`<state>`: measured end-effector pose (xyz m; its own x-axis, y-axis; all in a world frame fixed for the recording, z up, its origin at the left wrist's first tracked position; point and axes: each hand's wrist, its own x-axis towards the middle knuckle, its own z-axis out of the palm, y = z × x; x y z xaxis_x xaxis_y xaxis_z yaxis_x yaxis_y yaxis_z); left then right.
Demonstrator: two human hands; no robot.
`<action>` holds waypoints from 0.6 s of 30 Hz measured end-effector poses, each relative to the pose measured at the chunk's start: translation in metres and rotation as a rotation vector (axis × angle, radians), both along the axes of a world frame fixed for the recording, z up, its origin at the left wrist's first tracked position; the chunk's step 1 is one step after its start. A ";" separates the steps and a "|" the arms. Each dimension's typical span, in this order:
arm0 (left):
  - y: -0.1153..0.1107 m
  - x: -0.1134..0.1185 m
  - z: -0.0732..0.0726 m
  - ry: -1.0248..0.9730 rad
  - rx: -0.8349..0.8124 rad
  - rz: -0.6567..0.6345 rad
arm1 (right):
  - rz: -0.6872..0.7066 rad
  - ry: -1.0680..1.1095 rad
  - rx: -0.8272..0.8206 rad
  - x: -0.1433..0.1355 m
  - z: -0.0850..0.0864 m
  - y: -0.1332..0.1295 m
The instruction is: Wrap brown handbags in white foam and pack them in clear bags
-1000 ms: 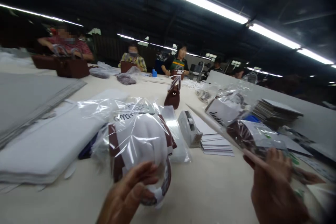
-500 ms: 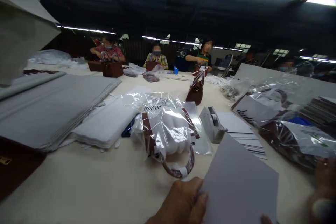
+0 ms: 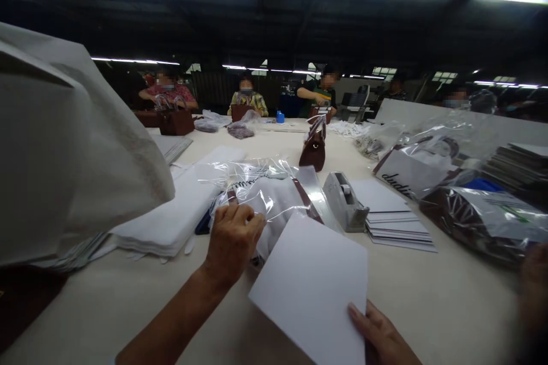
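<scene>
My right hand (image 3: 381,328) grips a stiff white card (image 3: 314,279) at its lower right edge, thumb on top, and the card is tilted over the table. My left hand (image 3: 233,239) is closed in a pinch on the clear plastic bag (image 3: 274,202). Inside that bag lies a brown handbag (image 3: 303,197) wrapped in white paper; the card and my left hand hide its near part. What the left fingertips pinch is partly hidden, but the film gathers right at them.
A grey tape dispenser (image 3: 346,202) stands beside a stack of white cards (image 3: 398,222). White sheets (image 3: 171,217) lie left, near a large raised pale sheet (image 3: 85,154). Bagged handbags (image 3: 479,217) sit right, by another person's hand (image 3: 533,285). Several people work across the table.
My left hand has let go of the card and moved to the bagged handbag. My right hand now holds the card, shifted left. The pale sheet at left has swung further into view.
</scene>
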<state>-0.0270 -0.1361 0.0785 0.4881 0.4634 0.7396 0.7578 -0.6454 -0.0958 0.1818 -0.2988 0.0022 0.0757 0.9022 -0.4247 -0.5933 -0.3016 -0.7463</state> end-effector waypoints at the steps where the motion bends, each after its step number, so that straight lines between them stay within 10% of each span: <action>1: -0.001 0.001 -0.001 -0.006 -0.005 -0.018 | -0.058 -0.013 -0.004 -0.005 0.002 0.007; 13: 0.001 0.009 -0.017 -0.072 0.008 -0.211 | -0.210 0.146 0.183 -0.081 0.039 0.142; 18: 0.018 0.005 -0.039 0.015 -0.053 -0.302 | -0.148 0.135 0.209 -0.085 0.038 0.141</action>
